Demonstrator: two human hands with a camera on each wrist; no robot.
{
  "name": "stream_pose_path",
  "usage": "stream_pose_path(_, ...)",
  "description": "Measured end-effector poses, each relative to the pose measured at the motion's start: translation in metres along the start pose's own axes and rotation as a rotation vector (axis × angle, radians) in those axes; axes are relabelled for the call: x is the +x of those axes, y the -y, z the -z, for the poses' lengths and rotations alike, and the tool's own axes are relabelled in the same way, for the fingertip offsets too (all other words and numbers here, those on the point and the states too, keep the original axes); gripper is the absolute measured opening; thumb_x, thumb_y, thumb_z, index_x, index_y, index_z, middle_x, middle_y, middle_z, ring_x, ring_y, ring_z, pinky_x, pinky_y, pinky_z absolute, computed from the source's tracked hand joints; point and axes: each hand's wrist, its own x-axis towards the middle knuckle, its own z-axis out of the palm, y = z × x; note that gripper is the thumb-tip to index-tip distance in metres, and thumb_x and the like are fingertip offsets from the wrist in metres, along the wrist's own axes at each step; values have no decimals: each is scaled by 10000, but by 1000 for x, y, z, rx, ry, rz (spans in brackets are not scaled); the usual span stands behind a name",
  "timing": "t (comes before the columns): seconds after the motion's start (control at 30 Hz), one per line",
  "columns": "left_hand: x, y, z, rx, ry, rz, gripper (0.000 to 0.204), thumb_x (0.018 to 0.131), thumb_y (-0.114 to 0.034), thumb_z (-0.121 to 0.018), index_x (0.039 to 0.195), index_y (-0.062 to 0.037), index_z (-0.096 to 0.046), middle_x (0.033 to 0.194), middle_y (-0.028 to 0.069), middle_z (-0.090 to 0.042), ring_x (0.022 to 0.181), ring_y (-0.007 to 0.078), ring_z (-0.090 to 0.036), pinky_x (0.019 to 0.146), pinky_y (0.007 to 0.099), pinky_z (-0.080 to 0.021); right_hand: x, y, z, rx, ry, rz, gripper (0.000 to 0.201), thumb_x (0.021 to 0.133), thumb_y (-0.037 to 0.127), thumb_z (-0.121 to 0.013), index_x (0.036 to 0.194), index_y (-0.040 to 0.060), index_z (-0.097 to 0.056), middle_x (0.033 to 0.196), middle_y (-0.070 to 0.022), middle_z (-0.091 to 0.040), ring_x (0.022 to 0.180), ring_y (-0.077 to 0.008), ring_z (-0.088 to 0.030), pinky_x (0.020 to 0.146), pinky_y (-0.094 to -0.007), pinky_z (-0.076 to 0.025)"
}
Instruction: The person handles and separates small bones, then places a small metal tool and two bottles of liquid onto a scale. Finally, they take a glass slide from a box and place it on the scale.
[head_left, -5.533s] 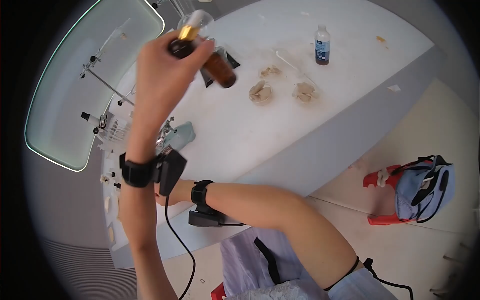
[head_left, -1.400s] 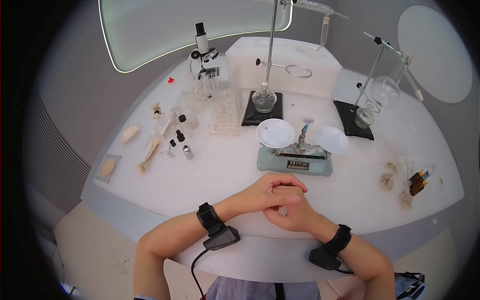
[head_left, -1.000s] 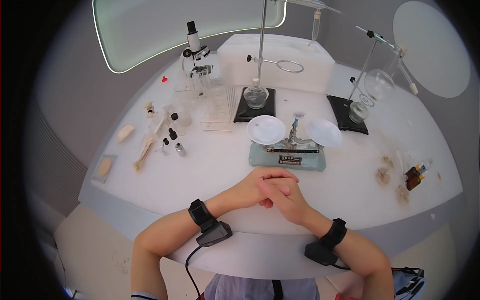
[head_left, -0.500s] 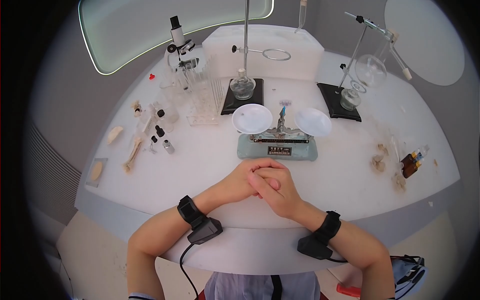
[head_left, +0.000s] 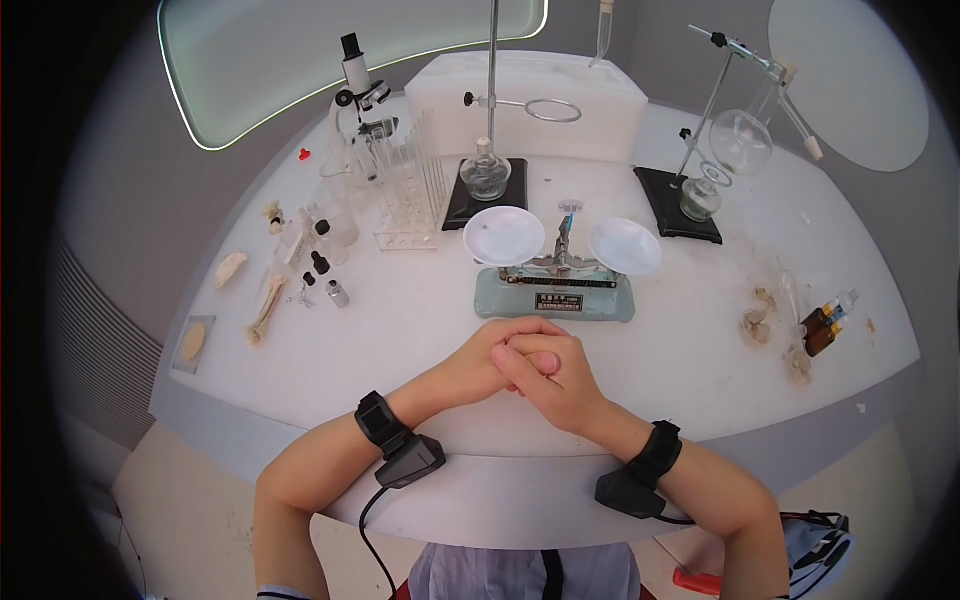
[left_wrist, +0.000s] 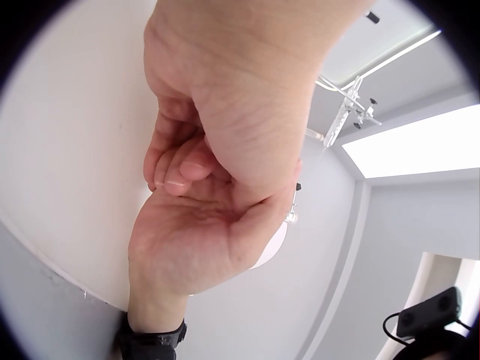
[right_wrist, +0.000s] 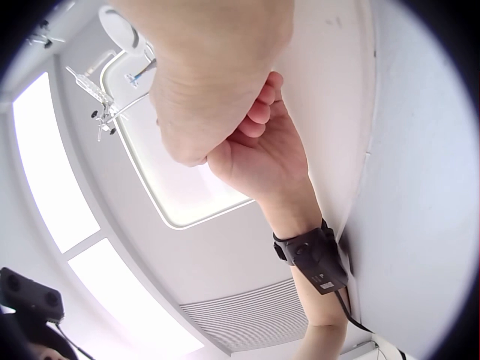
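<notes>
Both hands are clasped together above the front part of the white table, just before the balance (head_left: 555, 295). The left hand (head_left: 483, 362) wraps round the right hand (head_left: 565, 388), and the right thumb crosses over the left one. In the left wrist view, the left hand (left_wrist: 232, 97) is large at the top, with the right palm (left_wrist: 187, 240) against it. In the right wrist view, the right hand (right_wrist: 206, 82) covers part of the left hand (right_wrist: 266, 157), whose fingertips show. No object is visible between the hands.
Brown bottles (head_left: 820, 335) lie at the right near dry pieces (head_left: 756, 326). Behind the balance are a ring stand (head_left: 493, 110) and spirit lamp (head_left: 486, 175). Glassware (head_left: 405, 190), a microscope (head_left: 357, 75) and small bottles (head_left: 337, 293) are at the left.
Earliest, the left hand was raised holding a brown bottle; brown bottles now lie on the table. The hands came together, their fingers settled, and the head view shifted. Almost nothing moved over the last half second.
</notes>
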Motion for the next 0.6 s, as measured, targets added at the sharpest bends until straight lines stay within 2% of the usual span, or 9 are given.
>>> stream_pose_path(0.23,-1,0,0,5,-8,-7,356,945,-292,-669,1151,-6,-618,817,11,-618,650,59,-532,556,214,-433,1,-3,2,-37,5,26,324,927,173,-633,652,14,-563,562,-41,-507,550,-151,-453,552,-306,-394)
stream_pose_path(0.3,0,-1,-1,2,-6,-2,353,946,-286,-668,1153,-6,-616,819,11,-617,650,60,-533,556,214,-434,0,-3,5,-66,59,18,352,979,227,-576,706,12,-632,598,-24,-584,555,-90,-537,512,-249,-418)
stream_pose_path(0.43,-1,-3,-1,-56,-1,40,340,947,-260,-665,1160,-1,-609,822,15,-618,649,65,-536,559,217,-436,0,-1,4,-64,50,28,352,983,231,-569,724,3,-636,607,-27,-587,559,-91,-538,511,-249,-419)
stream_pose_path(0.6,-2,-15,-3,-50,-5,100,328,941,-233,-669,1157,7,-605,824,23,-618,647,69,-538,563,218,-440,-2,1,4,26,46,-41,342,997,229,-546,781,-16,-647,642,-39,-595,584,-95,-544,531,-243,-431)
